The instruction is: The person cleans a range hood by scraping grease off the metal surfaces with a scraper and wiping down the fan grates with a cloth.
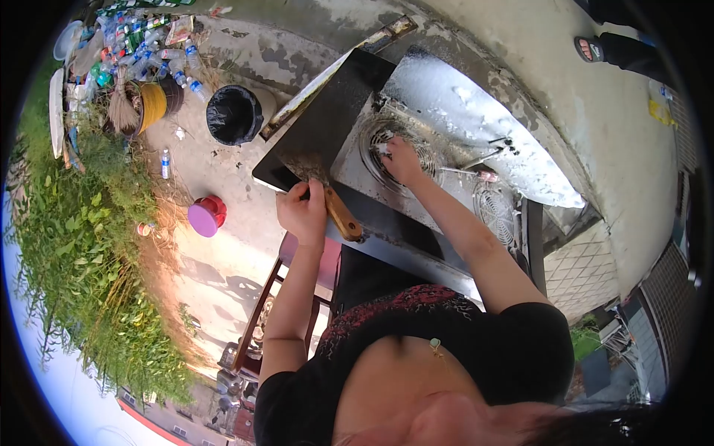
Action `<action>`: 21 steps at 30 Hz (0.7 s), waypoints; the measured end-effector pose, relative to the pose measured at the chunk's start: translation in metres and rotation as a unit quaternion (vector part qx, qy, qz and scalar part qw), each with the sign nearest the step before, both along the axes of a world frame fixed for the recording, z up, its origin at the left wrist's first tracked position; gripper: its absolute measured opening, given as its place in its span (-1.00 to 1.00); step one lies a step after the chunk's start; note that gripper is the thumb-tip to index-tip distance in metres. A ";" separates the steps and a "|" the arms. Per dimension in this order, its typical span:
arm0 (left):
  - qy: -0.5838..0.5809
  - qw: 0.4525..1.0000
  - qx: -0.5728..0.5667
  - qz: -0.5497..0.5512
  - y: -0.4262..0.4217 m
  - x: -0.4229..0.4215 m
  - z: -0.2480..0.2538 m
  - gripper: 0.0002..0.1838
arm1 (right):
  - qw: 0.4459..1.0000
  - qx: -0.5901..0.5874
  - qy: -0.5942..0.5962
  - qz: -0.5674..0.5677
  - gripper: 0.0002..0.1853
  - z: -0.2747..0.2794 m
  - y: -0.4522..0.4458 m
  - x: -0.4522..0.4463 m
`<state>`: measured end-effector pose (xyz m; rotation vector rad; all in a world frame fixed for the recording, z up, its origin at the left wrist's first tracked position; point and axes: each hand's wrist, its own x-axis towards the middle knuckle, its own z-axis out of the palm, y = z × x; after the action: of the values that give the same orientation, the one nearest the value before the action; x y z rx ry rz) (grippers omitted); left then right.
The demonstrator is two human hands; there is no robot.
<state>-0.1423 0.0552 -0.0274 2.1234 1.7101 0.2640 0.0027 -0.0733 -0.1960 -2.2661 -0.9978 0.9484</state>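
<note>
My left hand (303,212) is closed round a scraper with a wooden handle (341,214). The scraper's dirty blade (301,165) lies over the black panel (316,130). My right hand (403,161) reaches onto a round ringed burner area (387,178) of a grimy metal stove top. Its fingers are bent round something whitish, too small to make out. A second round grate (497,212) sits to the right. Behind the stove top stands a metal sheet (468,111) covered with white foam or residue.
A black-lined bin (233,115) stands at the upper left, with a purple-topped stool (204,217) below it. Plastic bottles (141,52) are piled at the far upper left. A person's sandalled foot (587,50) shows at the upper right.
</note>
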 end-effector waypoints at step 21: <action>-0.016 0.999 0.035 -0.009 0.000 0.002 0.001 -0.78 | 0.976 0.002 0.075 0.203 -0.77 0.015 -0.069 0.049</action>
<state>-0.1401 0.0554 -0.0264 2.1709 1.6846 0.3558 0.0513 -0.1422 -0.1807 -1.9870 -1.4207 1.2587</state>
